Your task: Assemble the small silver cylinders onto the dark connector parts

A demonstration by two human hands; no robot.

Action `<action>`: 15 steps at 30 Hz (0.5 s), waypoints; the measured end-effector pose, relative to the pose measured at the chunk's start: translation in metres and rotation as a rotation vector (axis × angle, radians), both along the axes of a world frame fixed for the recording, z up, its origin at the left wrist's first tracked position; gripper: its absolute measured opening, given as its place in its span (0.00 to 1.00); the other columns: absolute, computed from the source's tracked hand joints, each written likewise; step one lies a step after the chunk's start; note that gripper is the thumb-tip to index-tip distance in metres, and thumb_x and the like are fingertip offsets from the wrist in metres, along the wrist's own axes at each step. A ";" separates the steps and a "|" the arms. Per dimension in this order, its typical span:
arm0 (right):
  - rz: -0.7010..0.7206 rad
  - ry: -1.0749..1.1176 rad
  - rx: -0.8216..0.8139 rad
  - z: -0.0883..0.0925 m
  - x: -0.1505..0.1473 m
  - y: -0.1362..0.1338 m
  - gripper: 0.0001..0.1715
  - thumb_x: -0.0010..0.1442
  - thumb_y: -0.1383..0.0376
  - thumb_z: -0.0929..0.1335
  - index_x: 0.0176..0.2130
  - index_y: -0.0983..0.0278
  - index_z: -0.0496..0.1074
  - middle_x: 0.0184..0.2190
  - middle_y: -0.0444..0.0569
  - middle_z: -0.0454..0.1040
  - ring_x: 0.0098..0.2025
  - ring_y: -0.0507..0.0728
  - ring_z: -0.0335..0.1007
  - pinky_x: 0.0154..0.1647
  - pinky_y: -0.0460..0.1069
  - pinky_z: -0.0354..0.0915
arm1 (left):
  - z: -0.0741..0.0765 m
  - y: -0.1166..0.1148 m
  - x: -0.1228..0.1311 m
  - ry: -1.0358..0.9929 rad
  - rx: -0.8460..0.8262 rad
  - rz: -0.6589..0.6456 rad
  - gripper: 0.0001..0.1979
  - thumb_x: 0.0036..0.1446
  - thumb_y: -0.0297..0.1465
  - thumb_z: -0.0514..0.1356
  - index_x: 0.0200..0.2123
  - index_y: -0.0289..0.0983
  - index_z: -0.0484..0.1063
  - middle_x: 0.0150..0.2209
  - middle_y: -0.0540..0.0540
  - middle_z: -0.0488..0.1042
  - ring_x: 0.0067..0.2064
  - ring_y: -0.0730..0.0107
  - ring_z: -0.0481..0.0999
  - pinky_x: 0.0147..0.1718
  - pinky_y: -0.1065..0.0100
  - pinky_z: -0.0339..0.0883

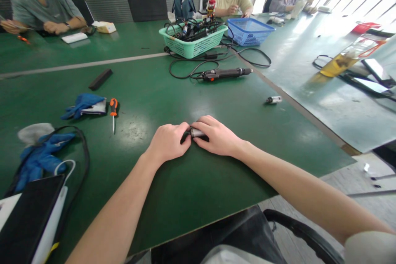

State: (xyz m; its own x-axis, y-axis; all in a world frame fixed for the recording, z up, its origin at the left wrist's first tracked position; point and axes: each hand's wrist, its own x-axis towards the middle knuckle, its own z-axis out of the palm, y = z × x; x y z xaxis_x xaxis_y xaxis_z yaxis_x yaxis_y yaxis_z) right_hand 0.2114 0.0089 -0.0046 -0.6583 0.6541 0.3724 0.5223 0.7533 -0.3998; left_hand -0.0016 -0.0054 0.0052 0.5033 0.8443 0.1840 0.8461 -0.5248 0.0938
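My left hand (170, 142) and my right hand (216, 136) meet over the green table, both closed. Between them lies a small silver cylindrical part (196, 132) with a dark end to its left. My right fingers and thumb wrap its silver body, while my left thumb and fingers pinch the dark end; the grip partly hides it. A similar silver cylinder (274, 100) rests apart to the right. Beyond my hands lies a black electric screwdriver (224, 74) with its cable. An orange-handled screwdriver (114, 107) lies off to the left.
Blue work gloves (85, 105), a black bar (100, 79) and a phone (31, 218) lie left. A green basket (192, 47) of tools and a blue basket (250, 33) stand farther back. A bottle (340, 60) lies right. Three people sit across the table.
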 end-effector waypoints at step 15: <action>0.010 0.005 0.024 -0.006 -0.001 0.003 0.17 0.66 0.61 0.67 0.53 0.63 0.70 0.44 0.55 0.73 0.47 0.63 0.68 0.52 0.59 0.68 | -0.003 0.000 -0.001 0.000 0.013 -0.015 0.09 0.63 0.35 0.53 0.39 0.39 0.71 0.32 0.46 0.78 0.31 0.62 0.76 0.30 0.64 0.63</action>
State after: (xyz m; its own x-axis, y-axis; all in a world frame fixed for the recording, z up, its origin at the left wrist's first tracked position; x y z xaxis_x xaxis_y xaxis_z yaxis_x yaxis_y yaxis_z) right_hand 0.2106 0.0117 -0.0102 -0.6631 0.6385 0.3907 0.5128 0.7677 -0.3842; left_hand -0.0026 -0.0052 0.0025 0.5161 0.8340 0.1952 0.8379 -0.5389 0.0870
